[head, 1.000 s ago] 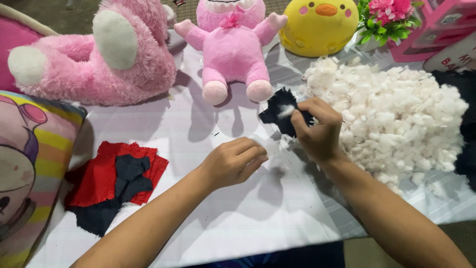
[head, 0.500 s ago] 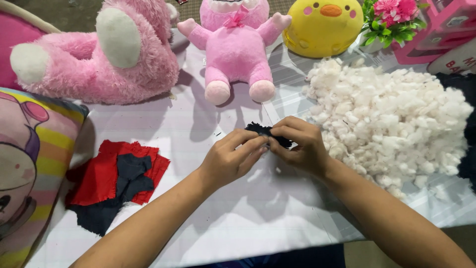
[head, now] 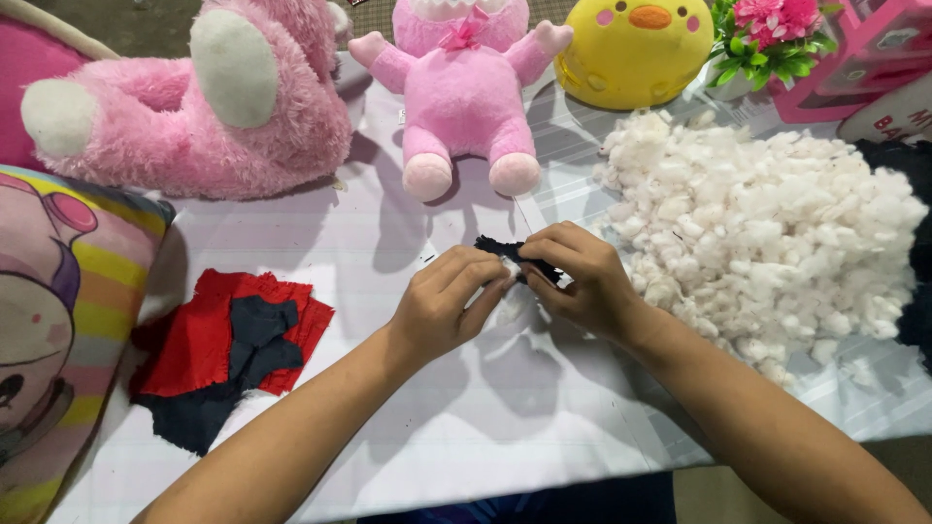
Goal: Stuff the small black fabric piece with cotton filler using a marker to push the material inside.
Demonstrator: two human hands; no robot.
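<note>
A small black fabric piece is pinched between both hands over a white table.

The dark piece is gripped by the left hand at its near end and by the right hand along its far edge, fingers closed on it, with a tuft of white filling seen just under the fingertips. It is held just above the table's middle, beside the large heap of white stuffing. As a judgement, the piece is only partly filled: most of the stuffing is left unused, and the stack of red and dark cloth cutouts at the left lies untouched. Finished pink plush toys and a yellow chick plush are set along the back.
</note>
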